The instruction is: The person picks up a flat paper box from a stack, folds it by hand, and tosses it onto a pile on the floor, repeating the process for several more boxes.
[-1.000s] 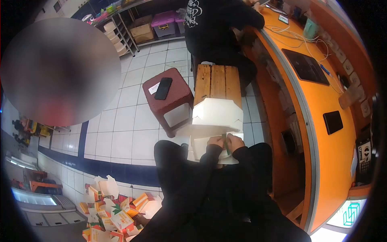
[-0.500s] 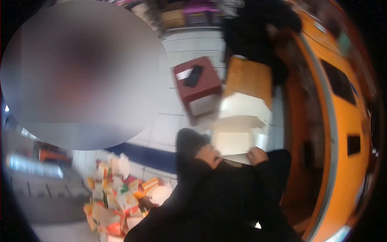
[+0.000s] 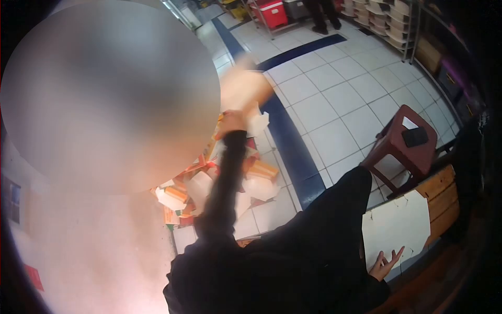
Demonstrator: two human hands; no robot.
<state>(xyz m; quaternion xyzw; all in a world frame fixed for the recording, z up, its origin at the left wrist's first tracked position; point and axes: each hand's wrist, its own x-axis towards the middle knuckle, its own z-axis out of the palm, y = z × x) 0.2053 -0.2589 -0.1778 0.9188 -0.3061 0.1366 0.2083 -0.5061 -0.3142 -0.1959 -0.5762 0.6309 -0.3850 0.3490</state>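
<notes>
My left hand (image 3: 232,123) reaches out over a heap of folded card boxes (image 3: 261,186) on the floor. Right beyond it is a motion-blurred pale card box (image 3: 243,86); I cannot tell whether my fingers still touch it. Down at the right, my right hand (image 3: 384,268) has its fingers spread over the near edge of a flat white card sheet (image 3: 397,225). That sheet, with small cut slits and clipped corners, lies on a wooden bench (image 3: 444,201).
A maroon stool (image 3: 413,138) holds a black phone (image 3: 414,137). White floor tiles (image 3: 329,115) are crossed by a dark blue tile band (image 3: 293,152). Farther off are a person's legs (image 3: 321,15), a red crate (image 3: 272,13) and a rack of stacked containers (image 3: 387,21). A blurred patch masks the upper left.
Both hands were together on a partly folded white box. My left hand has swung left over the heap; my right stays by the bench, now over a flat sheet. The view has turned left.
</notes>
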